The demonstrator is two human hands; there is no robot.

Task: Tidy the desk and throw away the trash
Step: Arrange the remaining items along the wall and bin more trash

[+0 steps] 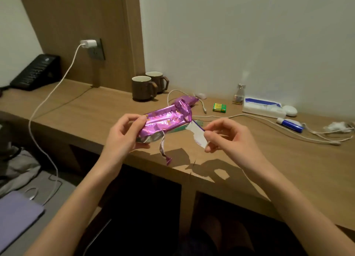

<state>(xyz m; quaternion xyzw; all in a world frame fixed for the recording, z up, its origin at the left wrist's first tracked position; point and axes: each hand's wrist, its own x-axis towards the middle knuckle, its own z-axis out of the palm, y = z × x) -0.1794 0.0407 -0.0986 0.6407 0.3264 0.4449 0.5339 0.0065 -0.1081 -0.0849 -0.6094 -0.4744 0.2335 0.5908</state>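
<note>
My left hand grips a crumpled purple foil wrapper above the wooden desk, and a torn strip of the foil dangles below it. My right hand pinches a torn white paper scrap with a blue edge just to the right of the wrapper. A second purple wrapper lies on the desk behind. A green object shows partly under the held wrapper.
Two brown mugs stand by the wall. Green batteries, a small bottle, a white and blue box, a blue tube, white cables and crumpled tissue lie to the right. A black phone sits far left.
</note>
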